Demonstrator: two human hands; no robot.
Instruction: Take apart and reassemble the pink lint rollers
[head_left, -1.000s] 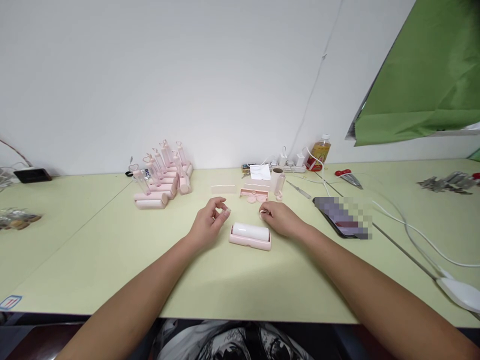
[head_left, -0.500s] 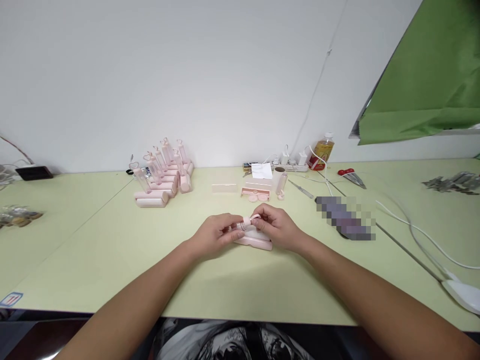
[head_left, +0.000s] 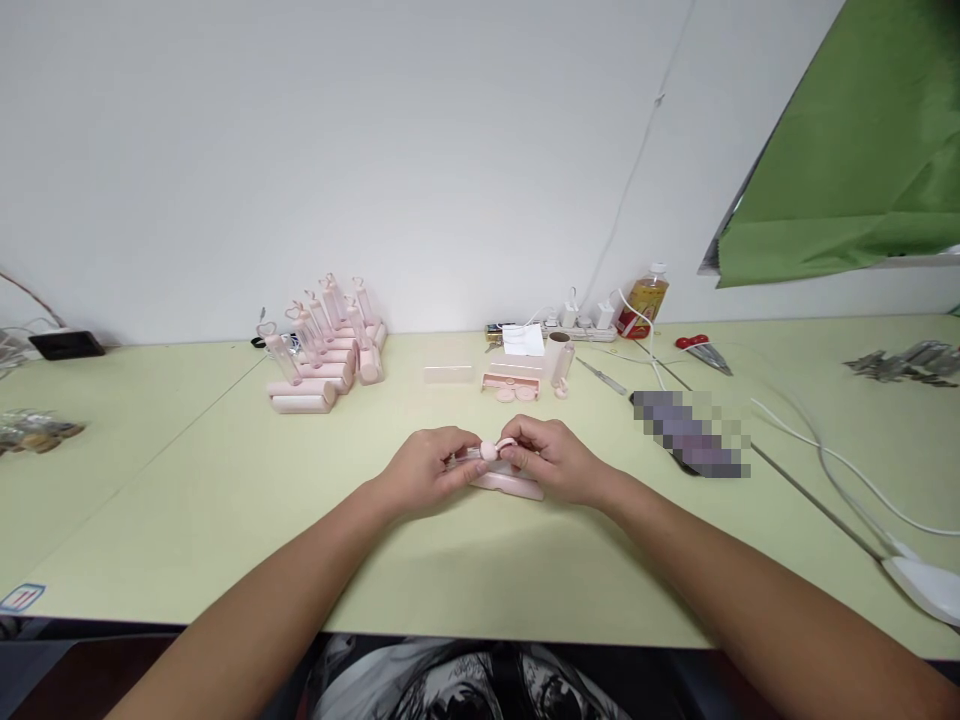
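Observation:
Both hands meet over the middle of the table. My left hand (head_left: 435, 468) pinches a clear tube, partly hidden by the fingers, with a round pink cap (head_left: 489, 451) at its right end. Between the thumb and fingers of my right hand (head_left: 553, 460) is a pink ring-shaped piece (head_left: 508, 443), right against the cap. Under the hands lies a long pink case (head_left: 510, 486). Behind them are an open pink tray (head_left: 511, 384) with round parts, a clear cover (head_left: 448, 374) and a pink tube (head_left: 562, 365).
Several pink cases (head_left: 301, 402) with heart-topped tubes stand at the back left. Along the wall are a power strip (head_left: 592, 333) and a bottle (head_left: 643, 302). Red-handled snips (head_left: 703, 352), a blurred dark item (head_left: 690, 435) and white cables (head_left: 840, 475) lie to the right.
The cap and ring piece have turned between my fingers, so the cap's round face and the ring's opening show more. Both hands stay in nearly the same place.

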